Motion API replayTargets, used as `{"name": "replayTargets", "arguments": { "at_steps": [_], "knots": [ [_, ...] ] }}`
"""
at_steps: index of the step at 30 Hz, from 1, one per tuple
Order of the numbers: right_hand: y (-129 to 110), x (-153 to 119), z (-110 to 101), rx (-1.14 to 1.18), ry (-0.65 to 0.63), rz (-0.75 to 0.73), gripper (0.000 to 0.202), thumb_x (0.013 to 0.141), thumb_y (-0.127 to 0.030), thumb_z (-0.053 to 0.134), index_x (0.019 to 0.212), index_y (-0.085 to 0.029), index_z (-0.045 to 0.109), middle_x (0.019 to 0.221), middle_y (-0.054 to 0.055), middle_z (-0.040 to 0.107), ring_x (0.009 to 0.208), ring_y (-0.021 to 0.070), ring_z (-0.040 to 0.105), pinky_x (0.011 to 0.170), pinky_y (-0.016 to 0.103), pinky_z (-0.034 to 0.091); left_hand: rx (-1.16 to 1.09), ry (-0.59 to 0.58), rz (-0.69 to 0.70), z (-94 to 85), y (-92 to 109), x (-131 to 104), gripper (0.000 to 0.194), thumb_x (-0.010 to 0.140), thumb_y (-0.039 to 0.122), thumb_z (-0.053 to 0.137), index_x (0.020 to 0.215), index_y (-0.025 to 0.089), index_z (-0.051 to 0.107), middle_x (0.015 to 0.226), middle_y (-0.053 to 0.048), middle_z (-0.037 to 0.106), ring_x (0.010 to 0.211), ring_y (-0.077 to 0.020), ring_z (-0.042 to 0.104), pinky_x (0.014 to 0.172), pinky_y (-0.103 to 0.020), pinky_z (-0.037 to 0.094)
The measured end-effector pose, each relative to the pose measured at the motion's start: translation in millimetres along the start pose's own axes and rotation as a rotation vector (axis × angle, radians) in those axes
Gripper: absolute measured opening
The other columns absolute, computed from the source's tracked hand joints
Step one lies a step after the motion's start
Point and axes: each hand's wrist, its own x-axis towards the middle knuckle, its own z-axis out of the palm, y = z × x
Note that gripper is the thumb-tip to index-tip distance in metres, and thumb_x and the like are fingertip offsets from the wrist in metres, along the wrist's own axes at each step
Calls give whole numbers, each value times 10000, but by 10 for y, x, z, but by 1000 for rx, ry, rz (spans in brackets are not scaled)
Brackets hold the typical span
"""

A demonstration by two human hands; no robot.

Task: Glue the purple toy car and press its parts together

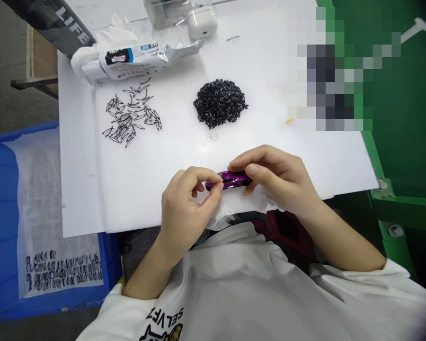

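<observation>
A shiny purple toy car body [236, 178] with dark parts lies level between my two hands, just above the front edge of the white table. My left hand [186, 203] pinches at its left end, thumb and forefinger pressed together; whether a tiny part sits in that pinch is too small to tell. Around the right end my right hand [282, 177] closes with thumb and fingers. Beyond the hands rests a heap of small black pieces [220, 102]. Thin black looped outline pieces [128, 116] are scattered to the left of that heap.
A wet-wipes pack [135, 59], a white earbud case [202, 22] and a dark box marked LIFE [57, 23] stand along the back left. Below the table at left, a blue crate [2, 213] holds rows of small dark parts on white sheeting. Green metal framing [408, 208] borders the right.
</observation>
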Motion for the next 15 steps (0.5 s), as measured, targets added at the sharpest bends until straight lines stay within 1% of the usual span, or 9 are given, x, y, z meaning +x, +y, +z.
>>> {"name": "replayTargets", "arguments": {
  "at_steps": [10, 15],
  "knots": [
    [25, 3, -18, -25, -16, -27, 119, 865, -296, 561, 910, -221, 641, 886, 23, 650, 810, 137, 630, 526, 207, 567, 50, -29, -22, 7, 78, 17, 195, 733, 46, 606, 805, 225, 579, 735, 68, 614, 639, -90, 495, 608, -222, 429],
    [25, -7, -20, -27, -27, -37, 134, 870, -302, 554, 932, -216, 637, 905, 24, 645, 819, 134, 626, 542, 211, 573, 96, -41, -18, 5, 100, 27, 193, 732, 51, 594, 809, 227, 579, 724, 60, 609, 635, -100, 509, 609, -234, 439]
  ]
}}
